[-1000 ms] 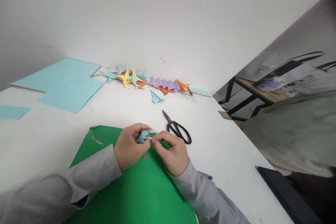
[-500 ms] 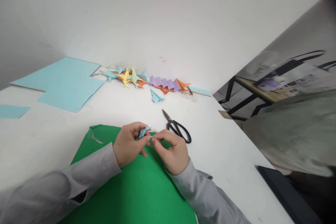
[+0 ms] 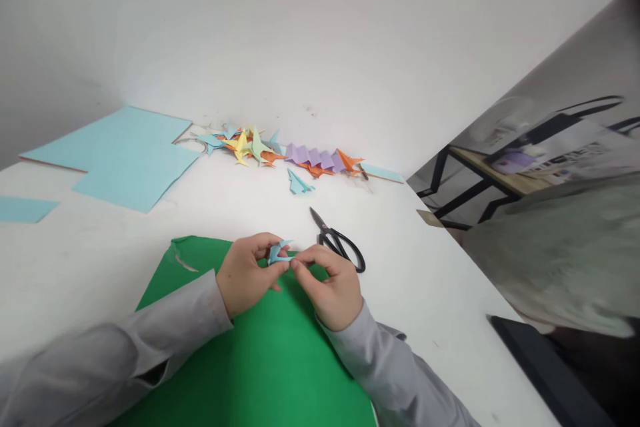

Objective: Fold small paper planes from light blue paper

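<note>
A small light-blue folded paper figure with thin points is held between both hands, above the far edge of a green board. My left hand is closed on its body, thumb in front and fingers behind. With thumb and forefinger my right hand pinches a thin tip of the same paper figure. Part of the figure is hidden by the fingers. Just beyond my right hand lie black-handled scissors, blades pointing away to the left.
Several colourful folded paper figures lie along the wall, beside a purple pleated strip and a blue folded piece. Blue paper sheets are at the left. A black flat object sits at the table's right edge.
My hands stay in nearly the same place. The paper figure has turned slightly between the fingers, and more of its thin tip shows near my right fingertips.
</note>
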{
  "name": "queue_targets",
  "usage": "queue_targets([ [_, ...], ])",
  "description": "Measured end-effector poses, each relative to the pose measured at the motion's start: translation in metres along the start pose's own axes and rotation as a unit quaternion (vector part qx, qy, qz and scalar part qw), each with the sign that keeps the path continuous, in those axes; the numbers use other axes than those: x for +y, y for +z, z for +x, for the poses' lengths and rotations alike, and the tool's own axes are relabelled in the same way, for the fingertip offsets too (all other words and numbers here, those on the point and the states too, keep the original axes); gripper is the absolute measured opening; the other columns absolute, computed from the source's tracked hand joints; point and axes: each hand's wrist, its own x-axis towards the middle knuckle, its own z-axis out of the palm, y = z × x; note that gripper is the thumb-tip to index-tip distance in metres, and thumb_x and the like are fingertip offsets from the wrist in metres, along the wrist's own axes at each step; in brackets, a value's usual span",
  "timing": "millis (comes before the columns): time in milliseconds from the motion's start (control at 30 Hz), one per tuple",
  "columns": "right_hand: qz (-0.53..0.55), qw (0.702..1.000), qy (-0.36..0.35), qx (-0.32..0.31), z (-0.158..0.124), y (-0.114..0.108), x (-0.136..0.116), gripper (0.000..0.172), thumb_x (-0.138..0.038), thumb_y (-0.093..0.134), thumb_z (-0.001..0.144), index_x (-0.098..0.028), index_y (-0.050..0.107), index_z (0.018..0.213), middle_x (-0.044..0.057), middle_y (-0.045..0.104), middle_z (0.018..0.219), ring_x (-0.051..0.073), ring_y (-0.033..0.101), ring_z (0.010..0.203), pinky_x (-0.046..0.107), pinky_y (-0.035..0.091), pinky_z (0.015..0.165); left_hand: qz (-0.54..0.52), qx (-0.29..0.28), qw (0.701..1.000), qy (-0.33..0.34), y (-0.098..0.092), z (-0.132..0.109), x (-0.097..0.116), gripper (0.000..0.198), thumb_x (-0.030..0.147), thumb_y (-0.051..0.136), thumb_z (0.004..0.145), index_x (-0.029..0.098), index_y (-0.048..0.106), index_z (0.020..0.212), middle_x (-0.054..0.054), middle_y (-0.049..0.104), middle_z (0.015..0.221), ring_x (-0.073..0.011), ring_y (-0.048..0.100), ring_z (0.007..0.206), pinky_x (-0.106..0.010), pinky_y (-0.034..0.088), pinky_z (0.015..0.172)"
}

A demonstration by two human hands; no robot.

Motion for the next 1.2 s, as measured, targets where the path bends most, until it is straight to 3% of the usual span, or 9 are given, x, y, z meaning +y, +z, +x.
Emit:
queue_targets([
  [200, 0.032, 0.999, 0.035, -0.006, 0.0017, -0.0005, 0.0024, 0.012, -0.017, 0.055, 0.070, -0.016, 0.062, 0.061, 0.002, 0.060, 0.057, 0.012, 0.054, 0.053, 0.024, 0.044, 0.052, -0.076, -0.003, 0.996, -0.034, 0.0011, 0.0012, 0.0041, 0.021, 0.018, 0.064, 0.059, 0.011, 0.061, 0.079, -0.002, 0.058, 0.071, -0.0154, 0.057, 0.066, -0.026, 0.055, 0.044],
  [433, 0.042, 0.998, 0.056, -0.007, 0.0015, 0.0003, 0.0037, 0.012, -0.017, 0.055, 0.069, -0.017, 0.062, 0.060, 0.001, 0.061, 0.057, 0.012, 0.054, 0.054, 0.024, 0.044, 0.053, -0.102, 0.009, 0.994, -0.022, 0.0021, 0.0019, 0.0079, 0.016, 0.016, 0.066, 0.057, 0.011, 0.064, 0.071, 0.001, 0.052, 0.066, -0.0125, 0.054, 0.062, -0.025, 0.055, 0.044],
  [567, 0.048, 0.997, 0.058, -0.015, 0.0012, 0.0007, 0.0031, 0.012, -0.017, 0.055, 0.069, -0.016, 0.063, 0.060, 0.002, 0.062, 0.057, 0.012, 0.054, 0.054, 0.024, 0.044, 0.054, -0.097, -0.006, 0.994, -0.042, 0.0023, 0.0011, 0.0087, 0.014, 0.017, 0.062, 0.061, 0.011, 0.064, 0.074, 0.002, 0.053, 0.058, -0.0111, 0.053, 0.057, -0.024, 0.054, 0.045],
  [867, 0.041, 0.996, 0.079, -0.013, 0.0007, -0.0003, 0.0025, 0.009, -0.018, 0.055, 0.068, -0.016, 0.063, 0.066, 0.003, 0.063, 0.060, 0.013, 0.056, 0.056, 0.026, 0.046, 0.056, -0.048, -0.009, 0.999, -0.009, 0.0024, 0.0004, 0.0050, 0.014, 0.015, 0.058, 0.064, 0.011, 0.063, 0.077, 0.001, 0.056, 0.060, -0.0117, 0.055, 0.057, -0.023, 0.054, 0.044],
  [1200, -0.009, 1.000, 0.012, 0.003, -0.0019, 0.0012, -0.0006, 0.007, -0.017, 0.056, 0.071, -0.018, 0.063, 0.067, 0.001, 0.062, 0.060, 0.012, 0.055, 0.054, 0.026, 0.046, 0.056, -0.060, 0.022, 0.998, -0.025, 0.0034, 0.0012, 0.0066, 0.008, 0.015, 0.060, 0.060, 0.012, 0.059, 0.066, 0.003, 0.053, 0.055, -0.0110, 0.054, 0.053, -0.022, 0.053, 0.039],
])
